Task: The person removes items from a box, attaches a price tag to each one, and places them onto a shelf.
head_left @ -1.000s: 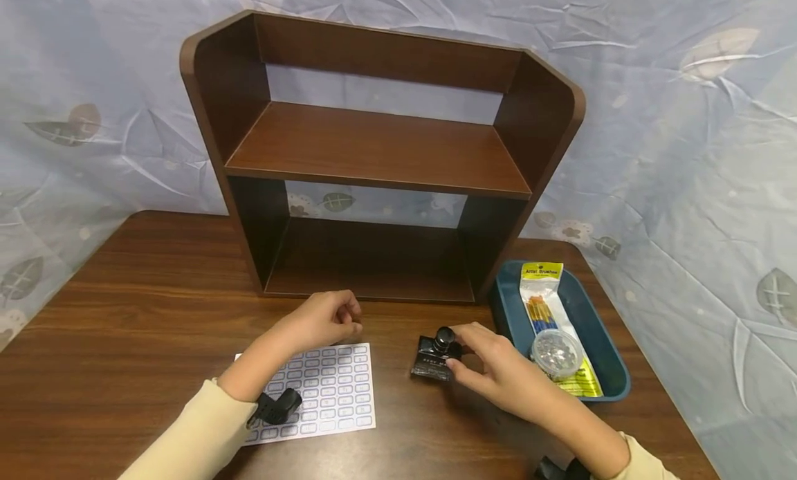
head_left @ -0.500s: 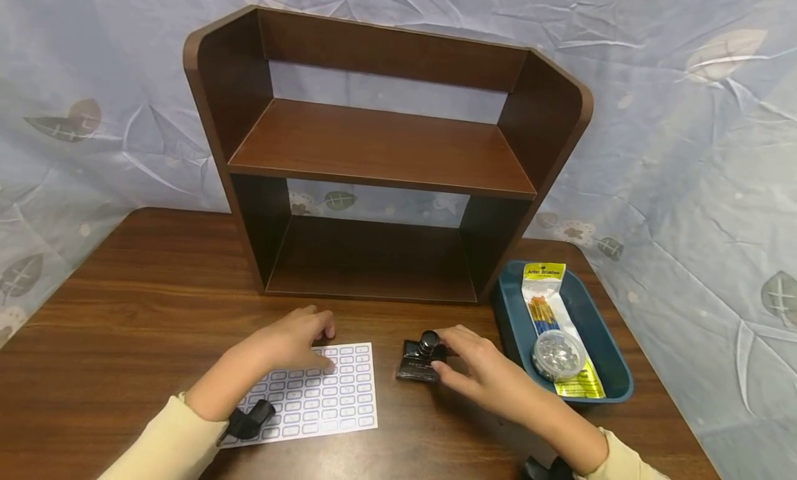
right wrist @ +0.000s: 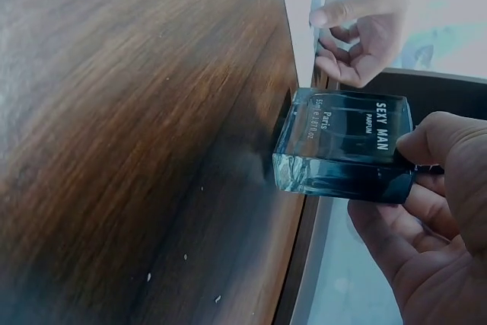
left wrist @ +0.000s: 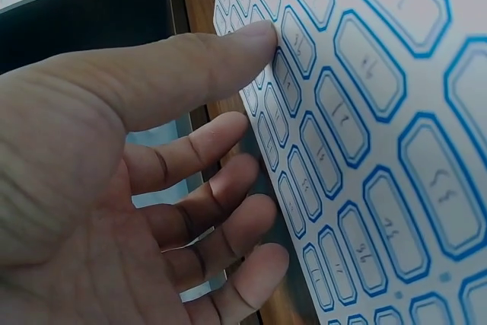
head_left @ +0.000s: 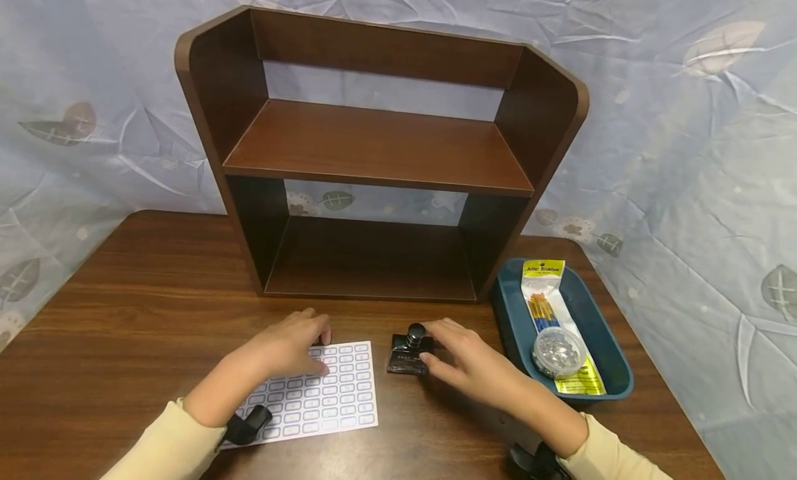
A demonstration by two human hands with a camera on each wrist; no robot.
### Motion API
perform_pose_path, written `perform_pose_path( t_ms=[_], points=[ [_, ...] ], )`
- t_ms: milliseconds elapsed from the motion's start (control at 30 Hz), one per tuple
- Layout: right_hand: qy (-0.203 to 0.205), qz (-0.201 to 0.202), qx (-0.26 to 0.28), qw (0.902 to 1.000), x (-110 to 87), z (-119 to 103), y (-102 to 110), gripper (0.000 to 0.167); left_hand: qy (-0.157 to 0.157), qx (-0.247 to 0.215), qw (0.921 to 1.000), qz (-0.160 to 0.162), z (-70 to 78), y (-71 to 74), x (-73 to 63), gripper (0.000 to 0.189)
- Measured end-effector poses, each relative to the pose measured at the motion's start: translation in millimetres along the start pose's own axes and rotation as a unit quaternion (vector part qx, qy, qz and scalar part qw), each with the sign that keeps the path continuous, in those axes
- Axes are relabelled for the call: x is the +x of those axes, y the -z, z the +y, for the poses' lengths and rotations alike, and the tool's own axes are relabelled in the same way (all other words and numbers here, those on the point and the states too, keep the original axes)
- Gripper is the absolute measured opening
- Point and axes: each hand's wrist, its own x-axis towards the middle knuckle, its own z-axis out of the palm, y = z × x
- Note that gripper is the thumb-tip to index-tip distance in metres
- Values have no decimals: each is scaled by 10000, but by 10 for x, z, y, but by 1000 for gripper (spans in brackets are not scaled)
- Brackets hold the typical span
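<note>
My right hand (head_left: 470, 366) grips a dark glass perfume bottle (head_left: 407, 355) with a round black cap, pinched by thumb and fingers. In the right wrist view, the bottle (right wrist: 342, 142) shows the words "SEXY MAN PARFUM", and its base is at or just over the table. To the left lies a white sheet of blue-bordered labels (head_left: 336, 397) bearing small handwritten marks. Over its far edge is my left hand (head_left: 283, 348). In the left wrist view, the thumb of that hand (left wrist: 152, 157) lies over the label sheet (left wrist: 358, 135); its loosely bent fingers are beyond the edge.
A dark brown two-tier shelf (head_left: 380, 148) stands at the back of the wooden table (head_left: 156, 293). At the right, a blue tray (head_left: 607, 335) holds a packet of artist brushes (head_left: 542, 307) and a round clear tub (head_left: 558, 352) of silvery bits.
My right hand has brought the perfume bottle leftward, closer to the label sheet. My left hand has shifted left and down, its thumb now over the sheet.
</note>
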Motion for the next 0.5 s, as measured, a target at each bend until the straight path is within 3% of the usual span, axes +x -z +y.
perform_pose_path(
  t_ms=[500],
  points=[
    [-85, -16, 60, 9999, 50, 10, -31, 43, -30, -60, 10000, 37, -35, -26, -6, 38]
  ],
)
